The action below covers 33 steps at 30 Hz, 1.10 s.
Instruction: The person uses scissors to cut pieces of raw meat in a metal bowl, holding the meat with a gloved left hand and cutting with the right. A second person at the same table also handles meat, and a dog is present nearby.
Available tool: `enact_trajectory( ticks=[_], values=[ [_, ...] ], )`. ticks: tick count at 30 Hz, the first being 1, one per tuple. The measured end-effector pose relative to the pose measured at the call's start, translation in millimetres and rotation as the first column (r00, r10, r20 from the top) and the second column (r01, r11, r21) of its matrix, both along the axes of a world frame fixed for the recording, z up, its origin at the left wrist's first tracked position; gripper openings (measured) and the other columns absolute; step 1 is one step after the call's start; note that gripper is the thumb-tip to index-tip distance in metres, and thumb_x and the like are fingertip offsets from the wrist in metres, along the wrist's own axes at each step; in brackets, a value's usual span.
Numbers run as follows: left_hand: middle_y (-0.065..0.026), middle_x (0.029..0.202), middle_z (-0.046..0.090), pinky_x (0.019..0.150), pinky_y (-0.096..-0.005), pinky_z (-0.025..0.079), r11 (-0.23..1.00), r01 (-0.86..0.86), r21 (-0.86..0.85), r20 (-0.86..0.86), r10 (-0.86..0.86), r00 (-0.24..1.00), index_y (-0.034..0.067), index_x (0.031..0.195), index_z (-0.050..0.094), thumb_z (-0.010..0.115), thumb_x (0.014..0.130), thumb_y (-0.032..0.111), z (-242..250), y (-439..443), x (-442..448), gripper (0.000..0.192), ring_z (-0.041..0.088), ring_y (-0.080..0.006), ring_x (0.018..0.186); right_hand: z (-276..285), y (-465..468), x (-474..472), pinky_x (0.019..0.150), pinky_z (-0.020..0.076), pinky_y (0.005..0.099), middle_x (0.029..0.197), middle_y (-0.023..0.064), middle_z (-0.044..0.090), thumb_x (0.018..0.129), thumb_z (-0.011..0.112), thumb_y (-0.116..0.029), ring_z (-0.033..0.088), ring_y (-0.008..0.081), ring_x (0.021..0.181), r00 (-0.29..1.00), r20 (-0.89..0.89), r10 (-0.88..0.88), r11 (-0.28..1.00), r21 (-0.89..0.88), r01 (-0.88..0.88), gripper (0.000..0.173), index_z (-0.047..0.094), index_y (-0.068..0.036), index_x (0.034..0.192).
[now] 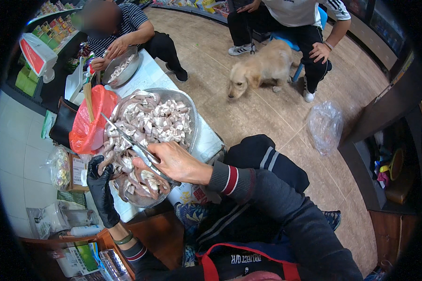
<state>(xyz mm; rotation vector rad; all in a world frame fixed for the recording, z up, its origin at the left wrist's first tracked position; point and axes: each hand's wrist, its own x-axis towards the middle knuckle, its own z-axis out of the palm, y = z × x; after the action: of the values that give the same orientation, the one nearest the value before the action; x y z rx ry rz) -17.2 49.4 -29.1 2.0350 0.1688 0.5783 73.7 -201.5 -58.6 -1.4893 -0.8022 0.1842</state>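
Note:
My left hand (102,189), in a black glove, grips one end of a long strip of raw meat (108,159) at the left rim of a wire mesh basket (194,119). My bare right hand (177,161) holds a long metal tool with a narrow blade (121,130), slanting over the basket; whether it is a knife or scissors I cannot tell. Pale, greyish-pink meat pieces (137,112) fill the basket, with shorter cut ones at its upper right. The basket stands on a table with a marbled white top (207,140).
A red plastic bag (88,123) with thin wooden sticks (88,100) lies left of the basket. Across the table a person (117,31) works over a metal bowl (121,72). A pale dog (263,70) stands near a seated person (292,21). A clear plastic bag (325,128) lies on the floor.

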Motion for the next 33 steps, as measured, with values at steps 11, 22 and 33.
enact_trajectory(
  ticks=[11,22,33],
  values=[
    [-0.0025,0.096,0.057,0.079,-0.0244,0.042,0.991,-0.126,0.039,-0.002,0.126,0.992,0.000,0.107,0.057,0.060,0.089,0.009,-0.3,-2.0,2.8,0.021,0.051,-0.0097,0.086,0.8,-0.1,1.3,0.057,0.0433,0.0454,0.059,0.0235,0.054,0.087,0.056,-0.050,0.057,0.0417,0.059,1.000,-0.009,0.012,1.000,-0.021,-0.013,0.057,0.055,0.002,0.063],
    [-0.0054,0.106,0.057,0.079,-0.0246,0.043,0.990,-0.060,-0.130,0.121,0.076,0.990,-0.001,0.121,0.050,0.057,0.087,0.007,5.2,9.0,-1.0,0.036,0.053,-0.0113,0.087,-2.6,2.1,-0.2,0.049,0.0398,0.0377,0.051,0.0168,0.046,0.089,0.055,-0.050,0.046,0.0202,0.045,0.999,0.040,0.011,0.999,0.045,-0.013,0.060,0.053,0.005,0.066],
    [-0.0053,0.099,0.060,0.066,-0.0208,0.045,0.961,-0.229,0.157,0.103,0.215,0.971,-0.003,0.114,0.057,0.058,0.088,0.007,7.7,1.2,2.5,0.028,0.052,-0.0078,0.082,0.5,-1.2,0.3,0.056,0.0442,0.0431,0.056,0.0236,0.052,0.086,0.057,-0.050,0.057,0.0389,0.055,0.996,-0.064,0.062,0.998,0.032,-0.060,0.059,0.057,0.005,0.066]
  ],
)
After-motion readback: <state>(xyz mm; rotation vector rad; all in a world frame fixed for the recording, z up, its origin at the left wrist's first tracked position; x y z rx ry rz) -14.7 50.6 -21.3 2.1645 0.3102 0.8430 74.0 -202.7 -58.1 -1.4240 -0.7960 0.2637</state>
